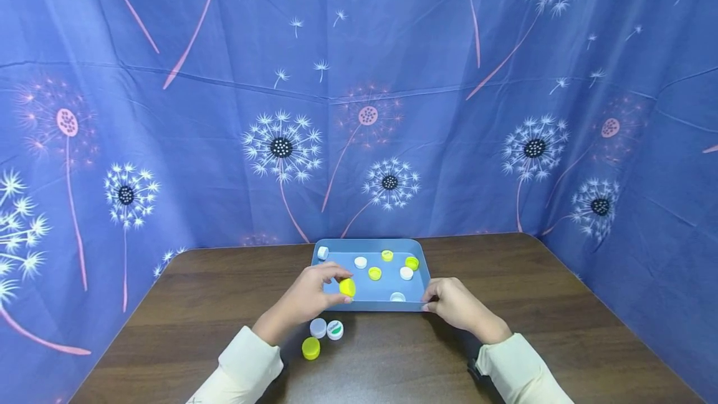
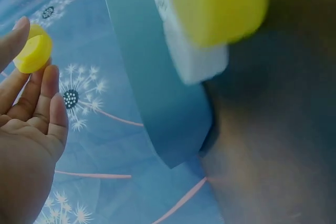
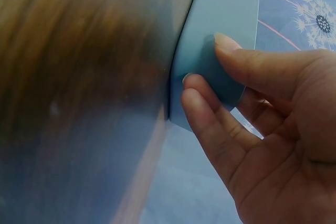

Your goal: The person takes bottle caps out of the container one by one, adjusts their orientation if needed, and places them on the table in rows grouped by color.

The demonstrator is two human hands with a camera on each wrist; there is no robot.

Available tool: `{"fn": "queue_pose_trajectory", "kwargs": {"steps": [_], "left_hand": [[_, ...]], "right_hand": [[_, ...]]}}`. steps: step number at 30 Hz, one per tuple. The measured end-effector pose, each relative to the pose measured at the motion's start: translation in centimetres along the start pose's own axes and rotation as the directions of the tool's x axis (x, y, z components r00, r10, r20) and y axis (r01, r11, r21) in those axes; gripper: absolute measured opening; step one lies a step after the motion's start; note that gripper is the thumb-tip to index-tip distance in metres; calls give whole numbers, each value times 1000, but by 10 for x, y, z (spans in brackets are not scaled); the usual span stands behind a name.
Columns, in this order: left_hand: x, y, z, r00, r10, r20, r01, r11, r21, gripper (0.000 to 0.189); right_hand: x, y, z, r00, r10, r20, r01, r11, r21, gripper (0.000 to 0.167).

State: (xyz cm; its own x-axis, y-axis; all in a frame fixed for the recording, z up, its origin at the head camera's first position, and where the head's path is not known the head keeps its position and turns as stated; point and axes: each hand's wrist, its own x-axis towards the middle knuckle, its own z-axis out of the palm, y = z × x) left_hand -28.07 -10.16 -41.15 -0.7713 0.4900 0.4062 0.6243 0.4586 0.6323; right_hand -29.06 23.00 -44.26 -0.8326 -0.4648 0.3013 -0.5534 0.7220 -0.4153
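My left hand [image 1: 305,292] pinches a yellow bottle cap [image 1: 347,287] between thumb and fingers over the tray's near left part. The left wrist view shows the same yellow cap [image 2: 35,50] at the fingertips, apart from the tray wall. With thumb and fingers, my right hand [image 1: 457,304] grips the near right corner of a blue tray [image 1: 364,306]. Close up in the right wrist view, the thumb lies against the tray's wall [image 3: 231,3]. Inside the tray are several loose caps, among them a white cap [image 1: 361,262] and a yellow cap [image 1: 412,263].
On the brown wooden table [image 1: 224,304], in front of the tray's near left side, are a plain white cap [image 1: 318,328], a white cap with a green mark [image 1: 335,330] and a yellow cap [image 1: 311,348]. A blue dandelion-print cloth [image 1: 449,111] hangs behind the table.
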Motion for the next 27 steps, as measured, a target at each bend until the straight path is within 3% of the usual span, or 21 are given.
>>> {"fn": "queue_pose_trajectory", "kwargs": {"steps": [5,13,22,27], "left_hand": [[-19,5,2,1000,-28,6,29,997,-77,26],[-39,4,10,994,-77,76,81,996,-46,22],[-44,9,9,985,-58,164,33,988,151,21],[-49,11,10,977,-15,210,-59,937,344,30]], "right_hand": [[1,0,-1,1000,2,3,-2,1000,9,14],[0,0,0,1000,11,1,-11,1000,-5,16],[1,2,-1,1000,21,2,-21,1000,-13,14],[1,1,0,999,37,10,-37,999,-10,15]]}}
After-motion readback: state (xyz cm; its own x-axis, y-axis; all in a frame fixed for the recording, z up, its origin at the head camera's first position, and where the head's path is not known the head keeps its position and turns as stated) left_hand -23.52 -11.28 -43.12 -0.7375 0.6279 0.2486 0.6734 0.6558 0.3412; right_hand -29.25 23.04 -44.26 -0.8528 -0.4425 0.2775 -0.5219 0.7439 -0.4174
